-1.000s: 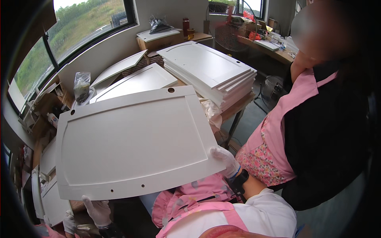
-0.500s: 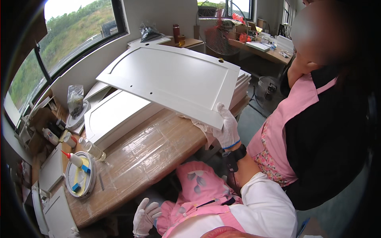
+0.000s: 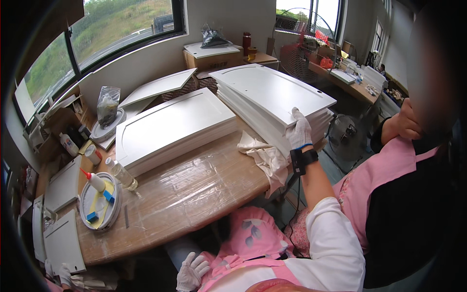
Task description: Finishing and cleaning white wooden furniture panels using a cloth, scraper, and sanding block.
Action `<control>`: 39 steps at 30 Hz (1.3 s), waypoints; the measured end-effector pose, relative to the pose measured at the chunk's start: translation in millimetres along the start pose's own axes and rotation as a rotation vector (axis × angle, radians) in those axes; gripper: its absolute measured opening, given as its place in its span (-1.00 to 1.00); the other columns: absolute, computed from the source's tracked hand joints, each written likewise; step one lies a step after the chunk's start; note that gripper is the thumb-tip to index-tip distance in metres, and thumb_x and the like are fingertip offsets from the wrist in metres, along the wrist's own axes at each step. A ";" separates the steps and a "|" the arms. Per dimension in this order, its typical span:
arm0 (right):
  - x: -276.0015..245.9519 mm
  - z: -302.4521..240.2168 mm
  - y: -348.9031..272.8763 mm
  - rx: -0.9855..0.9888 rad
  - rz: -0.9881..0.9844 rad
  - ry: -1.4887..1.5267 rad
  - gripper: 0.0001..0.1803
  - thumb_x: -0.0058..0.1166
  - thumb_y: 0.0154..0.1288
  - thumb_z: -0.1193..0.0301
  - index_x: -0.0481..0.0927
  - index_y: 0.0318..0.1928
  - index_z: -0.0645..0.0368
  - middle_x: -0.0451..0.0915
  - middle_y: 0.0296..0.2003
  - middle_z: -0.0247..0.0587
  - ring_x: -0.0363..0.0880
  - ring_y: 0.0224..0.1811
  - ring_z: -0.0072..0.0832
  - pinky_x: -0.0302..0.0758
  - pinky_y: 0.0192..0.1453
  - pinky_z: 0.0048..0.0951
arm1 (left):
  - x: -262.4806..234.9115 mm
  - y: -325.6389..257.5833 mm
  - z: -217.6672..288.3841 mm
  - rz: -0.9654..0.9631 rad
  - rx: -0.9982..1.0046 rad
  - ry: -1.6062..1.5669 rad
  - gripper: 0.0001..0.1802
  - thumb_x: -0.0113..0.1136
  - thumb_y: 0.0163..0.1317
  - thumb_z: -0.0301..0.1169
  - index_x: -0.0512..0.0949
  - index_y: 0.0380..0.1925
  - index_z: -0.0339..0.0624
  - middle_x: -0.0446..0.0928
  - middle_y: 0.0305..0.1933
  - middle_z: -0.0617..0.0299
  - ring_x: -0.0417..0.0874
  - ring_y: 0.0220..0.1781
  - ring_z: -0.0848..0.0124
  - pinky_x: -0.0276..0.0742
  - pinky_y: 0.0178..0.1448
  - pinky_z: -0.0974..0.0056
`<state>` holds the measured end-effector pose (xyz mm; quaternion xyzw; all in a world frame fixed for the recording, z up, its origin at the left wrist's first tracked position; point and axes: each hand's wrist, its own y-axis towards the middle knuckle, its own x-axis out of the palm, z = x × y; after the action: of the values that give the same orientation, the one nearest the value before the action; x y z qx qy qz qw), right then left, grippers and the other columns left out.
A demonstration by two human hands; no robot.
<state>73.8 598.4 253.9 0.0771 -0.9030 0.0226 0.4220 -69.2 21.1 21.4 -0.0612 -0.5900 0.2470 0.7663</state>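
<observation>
My right hand (image 3: 299, 130), in a white knit glove, grips the near right corner of a white cabinet door panel (image 3: 272, 87), thumb on top. The panel has an arched moulding and small holes; it lies at a slight skew on a stack of similar panels (image 3: 262, 117). Whether it rests fully on them I cannot tell. A crumpled cream cloth (image 3: 265, 155) hangs over the table edge below this stack. My left hand (image 3: 193, 272), gloved too, is open and holds nothing, low by my pink apron. Left of the cloth stands a second stack of white panels (image 3: 170, 124).
On the film-covered table (image 3: 194, 194) are a white lid (image 3: 114, 214) with a red-tipped bottle (image 3: 96, 182) and blue blocks, and a clear bottle (image 3: 121, 174). A person in a pink apron (image 3: 357, 199) stands at right. Another's gloved hands (image 3: 63, 274) show lower left. Fans stand behind.
The panel in my right hand has moved away and to the right, from tilted over both stacks down onto the right one. The left stack and the cloth are now uncovered. My view has shifted.
</observation>
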 end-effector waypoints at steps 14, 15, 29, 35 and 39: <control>-76.4 -31.6 32.4 -0.269 -0.416 -1.162 -0.66 0.02 0.45 0.25 0.56 -0.05 0.31 0.66 -0.13 -0.03 0.64 -0.14 -0.44 0.58 -0.12 -0.38 | -11.1 10.8 5.1 0.007 -0.060 -0.054 -0.46 -0.04 0.46 -0.07 0.28 0.35 -0.03 0.44 0.26 -0.19 0.56 0.19 -0.14 0.53 0.24 -0.23; -61.8 -32.0 20.3 -0.257 -0.411 -1.159 -0.66 0.02 0.45 0.25 0.56 -0.05 0.31 0.66 -0.13 -0.03 0.64 -0.14 -0.44 0.58 -0.12 -0.38 | -14.1 9.8 7.3 0.001 -0.048 -0.062 -0.45 -0.04 0.46 -0.07 0.28 0.35 -0.03 0.44 0.27 -0.20 0.55 0.20 -0.14 0.52 0.25 -0.23; -11.1 41.3 -35.3 -0.834 -0.145 -2.422 -0.46 -0.03 0.38 0.30 0.30 0.34 0.06 0.31 0.31 -0.14 0.19 0.42 -0.20 0.03 0.55 -0.14 | -54.6 12.9 11.3 -0.073 -0.004 0.205 -0.38 -0.07 0.43 0.10 0.27 0.39 0.13 0.40 0.34 -0.09 0.48 0.29 -0.16 0.43 0.30 -0.30; -24.3 20.1 -22.4 -0.773 -0.175 -2.393 -0.46 -0.07 0.38 0.37 0.29 0.36 0.03 0.31 0.33 -0.16 0.16 0.47 -0.23 0.00 0.57 -0.15 | -39.1 14.6 10.5 -0.407 -0.170 -0.051 -0.32 -0.38 0.54 0.05 -0.15 0.54 0.10 -0.12 0.61 0.02 -0.01 0.59 0.00 -0.16 0.60 -0.19; -21.8 8.7 -17.9 -0.717 -0.111 -2.439 -0.48 -0.07 0.41 0.30 0.30 0.36 0.03 0.32 0.32 -0.15 0.16 0.47 -0.21 0.01 0.56 -0.14 | -42.3 16.9 8.2 -0.379 -0.181 -0.144 -0.32 -0.37 0.55 0.04 -0.15 0.54 0.08 -0.12 0.61 0.02 -0.01 0.60 0.02 -0.15 0.61 -0.17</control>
<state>83.8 582.5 231.2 -0.0327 -0.6551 -0.3247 -0.6814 -89.7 15.2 -19.7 -0.0001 -0.6637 0.0485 0.7464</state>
